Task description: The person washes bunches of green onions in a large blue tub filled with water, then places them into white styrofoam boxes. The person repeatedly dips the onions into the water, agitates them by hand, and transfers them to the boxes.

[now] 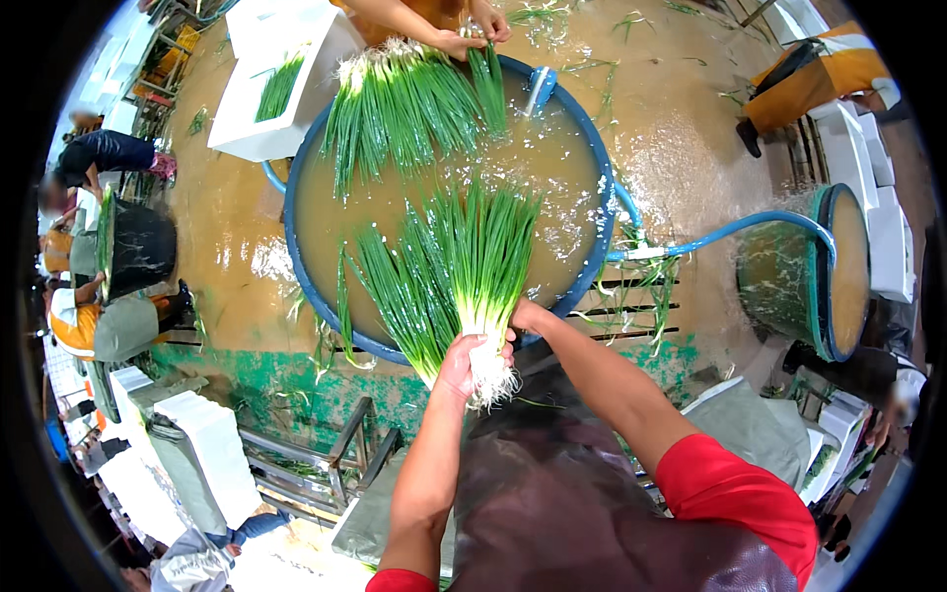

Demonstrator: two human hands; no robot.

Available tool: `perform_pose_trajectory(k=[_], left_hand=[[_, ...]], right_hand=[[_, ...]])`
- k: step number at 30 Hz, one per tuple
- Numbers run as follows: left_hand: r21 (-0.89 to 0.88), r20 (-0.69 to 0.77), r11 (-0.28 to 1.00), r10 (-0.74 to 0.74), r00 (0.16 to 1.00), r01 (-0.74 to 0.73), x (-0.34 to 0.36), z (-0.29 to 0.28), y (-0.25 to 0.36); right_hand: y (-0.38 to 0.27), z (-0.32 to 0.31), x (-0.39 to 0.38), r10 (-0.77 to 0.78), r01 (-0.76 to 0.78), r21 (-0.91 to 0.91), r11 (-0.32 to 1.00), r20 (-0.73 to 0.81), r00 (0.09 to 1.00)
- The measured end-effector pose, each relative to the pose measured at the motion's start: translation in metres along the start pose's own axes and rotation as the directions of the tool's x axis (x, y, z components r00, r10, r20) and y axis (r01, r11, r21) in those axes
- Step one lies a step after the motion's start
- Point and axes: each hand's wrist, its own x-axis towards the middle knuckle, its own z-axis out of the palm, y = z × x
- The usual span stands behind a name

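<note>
A bunch of green onions (483,266) is held over the near rim of a round blue tub (602,187) full of murky brown water. My left hand (459,364) is closed round its white stems, just above the pale roots. My right hand (521,321) grips the same bunch from the right, its fingers mostly hidden behind the stems. Beside it, more green onions (404,296) lean over the water, their lower ends passing behind my left hand; I cannot tell whether it holds them too.
Across the tub a co-worker's hands (472,39) hold a small green onion bunch, next to a row of green onions (400,109) along the far rim. A white foam box (237,128) stands at left. A blue hose (720,233) runs right to another tub (789,271). Wet floor surrounds everything.
</note>
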Motion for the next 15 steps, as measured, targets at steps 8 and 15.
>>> perform_pose_trajectory(k=[8, 15], left_hand=[[-0.118, 0.099, 0.993, 0.033, 0.995, -0.021, -0.002, 0.005, 0.008], [-0.106, 0.113, 0.994, 0.010, 0.994, 0.002, 0.011, -0.004, 0.011]], right_hand=[[0.017, -0.041, 0.005, 0.200, -0.214, 0.280, 0.936, 0.081, 0.977], [0.004, -0.180, -0.075, 0.208, 0.033, 0.504, 0.863, -0.415, 0.886]])
